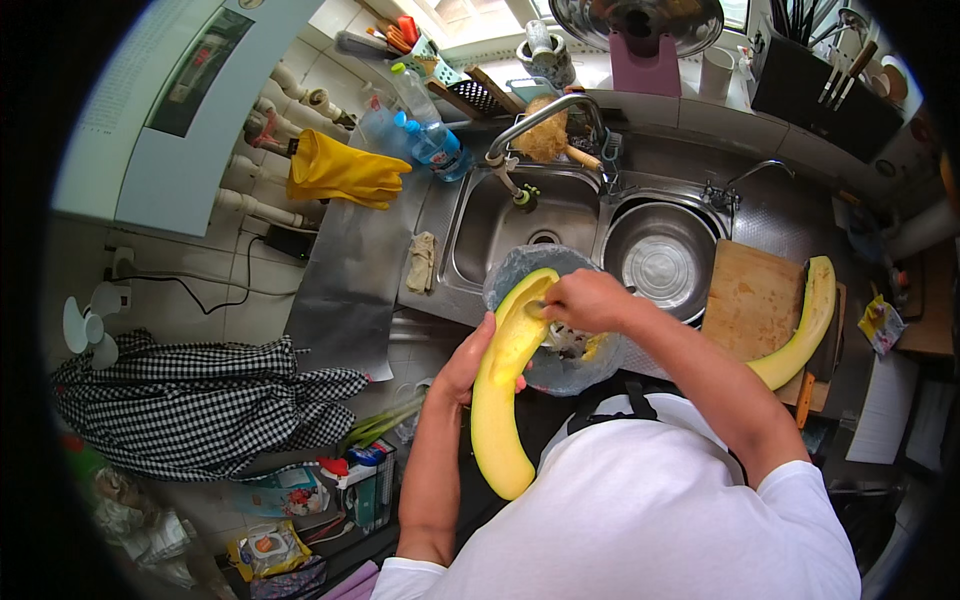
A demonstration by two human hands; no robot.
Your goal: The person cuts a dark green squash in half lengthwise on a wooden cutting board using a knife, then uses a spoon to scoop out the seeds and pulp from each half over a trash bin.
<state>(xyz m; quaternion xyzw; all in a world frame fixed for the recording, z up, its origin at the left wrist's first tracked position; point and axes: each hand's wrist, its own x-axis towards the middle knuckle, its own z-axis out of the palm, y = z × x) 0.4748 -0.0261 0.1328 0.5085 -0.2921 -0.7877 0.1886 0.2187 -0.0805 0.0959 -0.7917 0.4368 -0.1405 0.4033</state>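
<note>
A long squash half (499,420), its cut face up and its upper end hollowed, rests in my left hand (469,360), which grips it from the side and below. My right hand (589,301) is shut on a metal spoon (535,308), whose bowl lies inside the hollow. Beneath them is a bin lined with a grey plastic bag (592,375), with scraps and yellow pulp inside. The other squash half (814,322) leans across a wooden cutting board (750,300) at the right.
Ahead is a steel sink (480,232) with a curved faucet (540,120). A metal basin (660,259) sits in the second bowl. An orange-handled knife (805,400) lies by the board. Yellow rubber gloves (341,169) and plastic bottles (439,150) are at left, above a folded cloth (421,262).
</note>
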